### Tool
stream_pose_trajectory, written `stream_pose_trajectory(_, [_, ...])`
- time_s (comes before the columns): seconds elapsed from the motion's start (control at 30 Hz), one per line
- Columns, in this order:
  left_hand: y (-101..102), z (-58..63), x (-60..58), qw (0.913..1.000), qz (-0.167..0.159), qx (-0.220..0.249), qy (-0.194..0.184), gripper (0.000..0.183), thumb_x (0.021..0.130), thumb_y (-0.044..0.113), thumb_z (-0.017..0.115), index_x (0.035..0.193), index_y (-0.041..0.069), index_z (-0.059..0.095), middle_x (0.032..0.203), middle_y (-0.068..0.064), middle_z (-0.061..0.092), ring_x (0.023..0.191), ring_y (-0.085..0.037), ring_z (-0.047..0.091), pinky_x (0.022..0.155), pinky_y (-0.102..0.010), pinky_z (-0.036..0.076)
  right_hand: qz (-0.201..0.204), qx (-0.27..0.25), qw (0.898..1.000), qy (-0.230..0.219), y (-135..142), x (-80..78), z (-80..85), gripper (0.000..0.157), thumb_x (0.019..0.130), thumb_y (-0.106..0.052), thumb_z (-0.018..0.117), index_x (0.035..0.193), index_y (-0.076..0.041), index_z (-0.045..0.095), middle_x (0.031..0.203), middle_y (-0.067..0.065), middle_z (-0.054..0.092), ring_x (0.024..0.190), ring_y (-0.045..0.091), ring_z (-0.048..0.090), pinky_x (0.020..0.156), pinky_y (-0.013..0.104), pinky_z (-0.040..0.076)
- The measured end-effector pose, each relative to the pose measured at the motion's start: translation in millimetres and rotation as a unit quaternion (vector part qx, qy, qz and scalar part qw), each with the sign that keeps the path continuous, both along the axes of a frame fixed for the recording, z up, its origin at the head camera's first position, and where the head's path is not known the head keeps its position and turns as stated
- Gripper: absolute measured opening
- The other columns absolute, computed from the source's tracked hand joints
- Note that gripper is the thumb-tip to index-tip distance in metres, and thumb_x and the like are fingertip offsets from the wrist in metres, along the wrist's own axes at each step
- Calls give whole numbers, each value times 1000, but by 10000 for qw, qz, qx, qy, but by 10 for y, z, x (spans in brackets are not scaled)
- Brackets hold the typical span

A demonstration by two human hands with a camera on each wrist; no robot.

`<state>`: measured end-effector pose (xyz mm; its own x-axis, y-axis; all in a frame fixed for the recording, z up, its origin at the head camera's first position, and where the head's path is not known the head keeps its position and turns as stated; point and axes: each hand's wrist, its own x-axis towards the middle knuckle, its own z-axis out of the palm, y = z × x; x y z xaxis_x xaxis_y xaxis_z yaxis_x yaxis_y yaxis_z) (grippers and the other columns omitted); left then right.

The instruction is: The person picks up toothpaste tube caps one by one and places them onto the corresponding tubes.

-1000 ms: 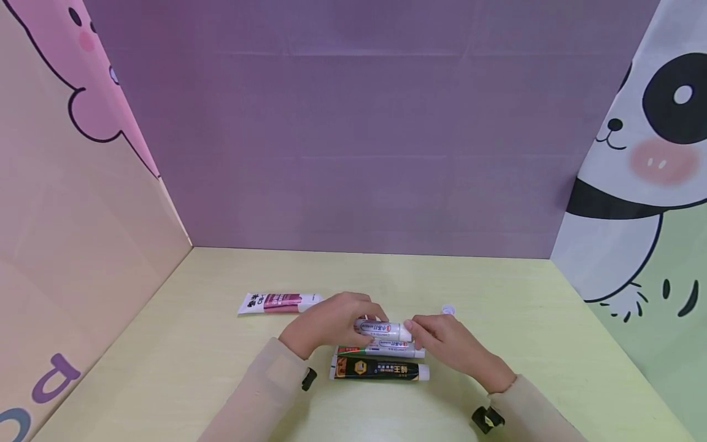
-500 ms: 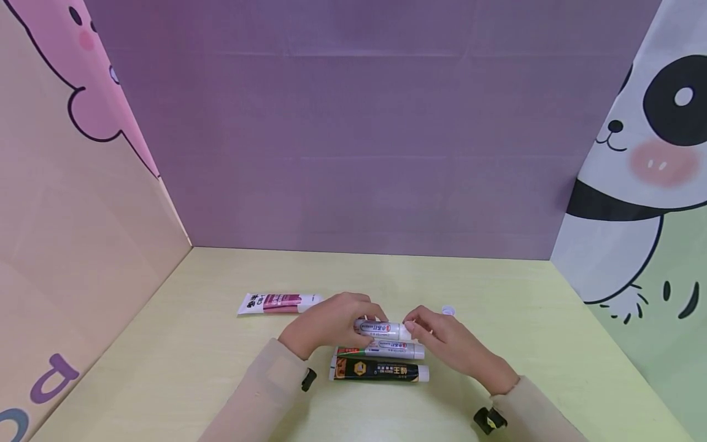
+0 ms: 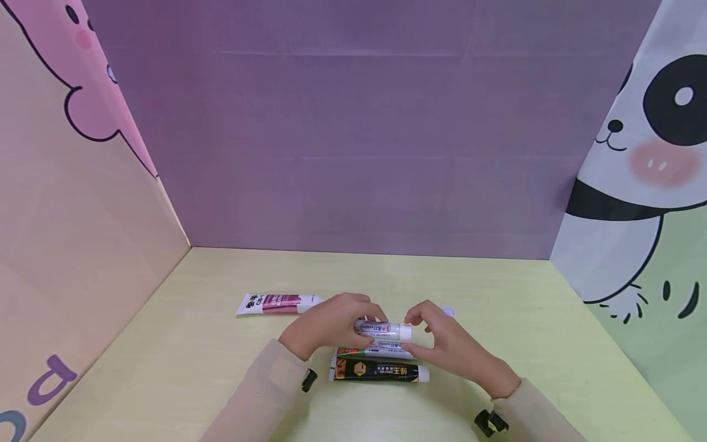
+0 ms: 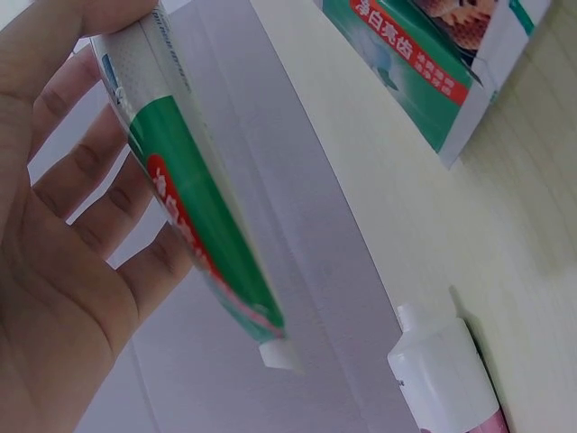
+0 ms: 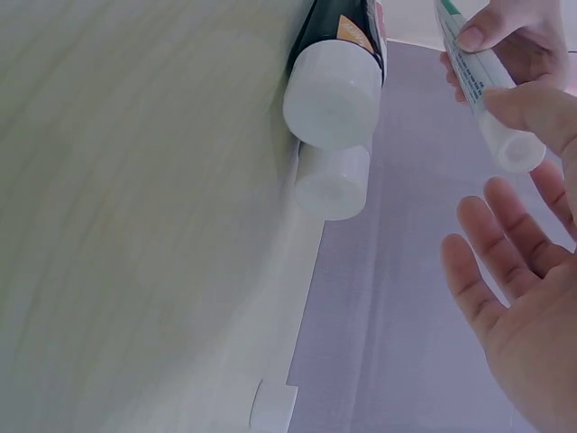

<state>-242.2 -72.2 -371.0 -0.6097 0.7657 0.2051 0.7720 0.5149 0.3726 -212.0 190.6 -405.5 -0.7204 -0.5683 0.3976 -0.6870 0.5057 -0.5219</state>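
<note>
The left grip (image 3: pixel 334 322) is narrow, thumb and fingers pinching the body of a green-and-white tube (image 3: pixel 378 330), which is held clear of the surface (image 3: pixel 166 368) with its white cap (image 3: pixel 406 333) pointing toward the right grip (image 3: pixel 458 347). That right grip is wide and holds nothing: in the head view its index finger lies above the cap and its thumb below, though whether the thumb touches the tube is hard to tell. The work in hand seems to be at this cap, and doing it well probably calls for a firm but light pinch on the body, since a soft tube may give under a squeeze, with thumb and index finger meeting the cap squarely on opposite sides, in line with the tube. Just nearer the person, a similar capped tube (image 3: pixel 353 352) lies on the surface, with a black tube (image 3: pixel 381 369) beside it; the right thumb is best kept off the similar one. Farther out on the left, a pink-and-white tube (image 3: pixel 282 303) shows a bare nozzle (image 4: pixel 410 316), and a loose white cap (image 3: pixel 448 311) rests beyond the right grip.
</note>
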Motion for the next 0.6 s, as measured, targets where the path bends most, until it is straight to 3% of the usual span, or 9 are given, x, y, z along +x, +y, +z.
stream_pose_trajectory(0.37, [11, 11, 7, 10000, 40, 10, -56, 30, 83, 15, 81, 112, 17, 74, 98, 9, 65, 82, -4, 56, 73, -16, 49, 168, -39, 9989, 437, -11, -17, -11, 38, 82, -5, 82, 107, -10, 54, 105, -6, 55, 93, 23, 59, 77, 36, 53])
stream_pose_trajectory(0.6, [3, 11, 8, 10000, 37, 10, -39, 29, 82, 14, 81, 111, 17, 74, 99, 9, 66, 83, -4, 56, 73, -17, 49, 236, -28, 9989, 408, -16, -28, -17, 35, 84, -6, 80, 108, -11, 54, 105, -6, 55, 91, 24, 59, 76, 36, 54])
